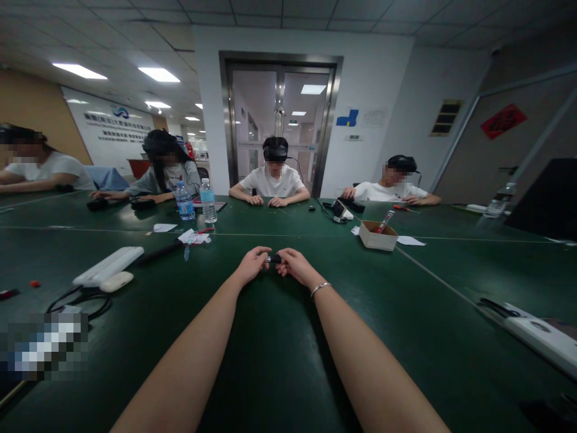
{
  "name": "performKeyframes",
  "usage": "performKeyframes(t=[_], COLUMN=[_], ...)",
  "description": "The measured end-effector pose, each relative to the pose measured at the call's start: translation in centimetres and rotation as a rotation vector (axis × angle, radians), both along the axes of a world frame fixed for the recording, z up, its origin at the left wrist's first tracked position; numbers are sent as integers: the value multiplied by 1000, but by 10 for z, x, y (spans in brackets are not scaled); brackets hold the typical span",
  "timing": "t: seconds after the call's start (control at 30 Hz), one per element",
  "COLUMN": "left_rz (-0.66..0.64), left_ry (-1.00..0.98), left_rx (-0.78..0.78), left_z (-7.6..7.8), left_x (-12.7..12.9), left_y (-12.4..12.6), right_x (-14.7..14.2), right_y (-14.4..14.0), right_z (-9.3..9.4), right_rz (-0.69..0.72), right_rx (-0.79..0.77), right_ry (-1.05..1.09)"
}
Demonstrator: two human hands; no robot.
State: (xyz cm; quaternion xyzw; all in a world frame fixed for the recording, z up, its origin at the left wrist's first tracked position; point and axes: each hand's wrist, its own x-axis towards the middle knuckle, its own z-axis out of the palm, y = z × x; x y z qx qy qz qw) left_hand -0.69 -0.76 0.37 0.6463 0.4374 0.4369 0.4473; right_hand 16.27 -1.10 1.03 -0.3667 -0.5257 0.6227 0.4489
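Both of my arms reach forward over the dark green table (279, 337). Between my hands is a small black cylindrical object (273, 259) with a silvery part at its left end; its exact kind is too small to make out. My left hand (253, 264) pinches the silvery left end with thumb and fingers. On the other side my right hand (295, 266), below a silver bracelet (320, 290) on the wrist, grips the black right end. The fingers cover part of the object at both ends.
Left lie a white power strip (108, 266), a white mouse-like object (116, 281) and dark cables. Farther off stand water bottles (208, 203) beside crumpled paper (195, 237). A small open box (378, 236) sits right of centre. Several people wearing headsets sit across the table.
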Motion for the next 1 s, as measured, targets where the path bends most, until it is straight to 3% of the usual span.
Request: performKeyframes(t=[1.0], left_rz=[-13], left_ry=[25], left_rx=[24], left_z=[-4], left_x=[-2], left_y=[2], right_x=[1], right_y=[-6], right_z=[5], right_rz=[11], right_rx=[-17], right_ry=[90])
